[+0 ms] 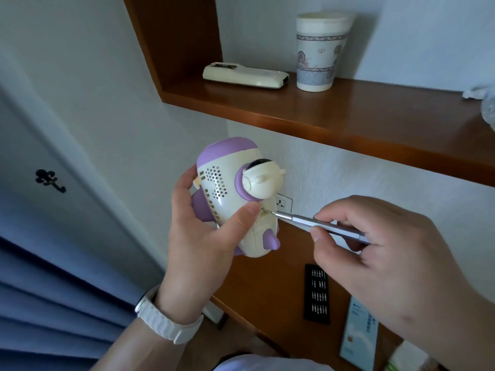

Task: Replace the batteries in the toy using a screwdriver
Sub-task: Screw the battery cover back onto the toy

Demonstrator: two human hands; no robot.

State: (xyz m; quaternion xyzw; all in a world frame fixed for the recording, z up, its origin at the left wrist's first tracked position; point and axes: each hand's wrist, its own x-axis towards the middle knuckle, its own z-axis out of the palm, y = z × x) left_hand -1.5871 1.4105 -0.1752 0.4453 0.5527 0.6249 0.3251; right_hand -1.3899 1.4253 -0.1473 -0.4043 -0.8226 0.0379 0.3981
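Note:
A white and purple robot toy (230, 194) is held up in front of the wall, back side toward me, with speaker holes showing. My left hand (198, 236) grips it from the left, thumb pressed beside a screw hole low on its body. A slim silver screwdriver (316, 223) is pinched in the fingers of my right hand (380, 253). Its tip touches the screw next to my left thumb. No batteries are visible.
A black tray of screwdriver bits (317, 295) and a light blue box (359, 333) lie on the wooden desk (270, 285) below. The wooden shelf (334, 116) above holds a white remote (245, 75) and a patterned paper cup (320, 52). A wall socket (284, 204) sits behind the toy. Blue curtains (53, 290) hang at left.

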